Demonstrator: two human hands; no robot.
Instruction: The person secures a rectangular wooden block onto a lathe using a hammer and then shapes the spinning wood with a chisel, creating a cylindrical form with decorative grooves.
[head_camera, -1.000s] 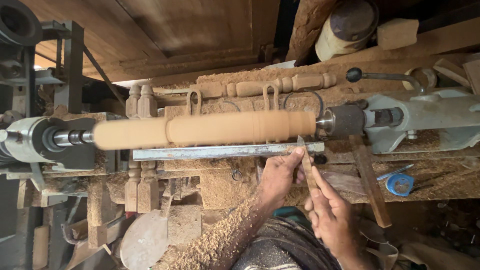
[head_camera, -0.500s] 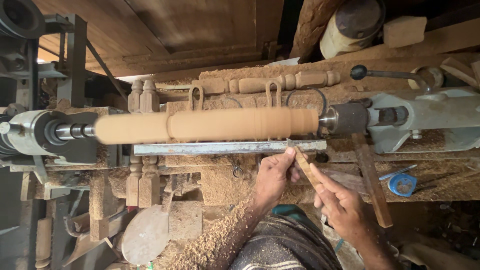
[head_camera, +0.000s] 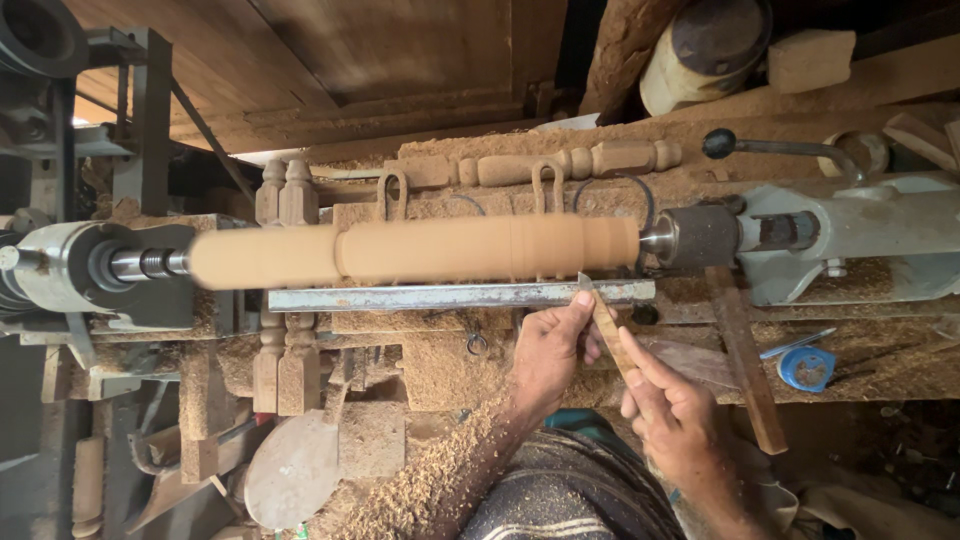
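Both hands grip a slim chisel (head_camera: 603, 325): the left hand (head_camera: 548, 352) pinches it near the tip, the right hand (head_camera: 672, 412) closes round its wooden handle. Its tip lies on the grey steel rest (head_camera: 440, 296), seemingly touching the pale, smooth wooden cylinder (head_camera: 420, 250) just above the left hand. A round blue tape roll (head_camera: 806, 367) lies right of the right hand on the sawdust-covered desk (head_camera: 880, 365).
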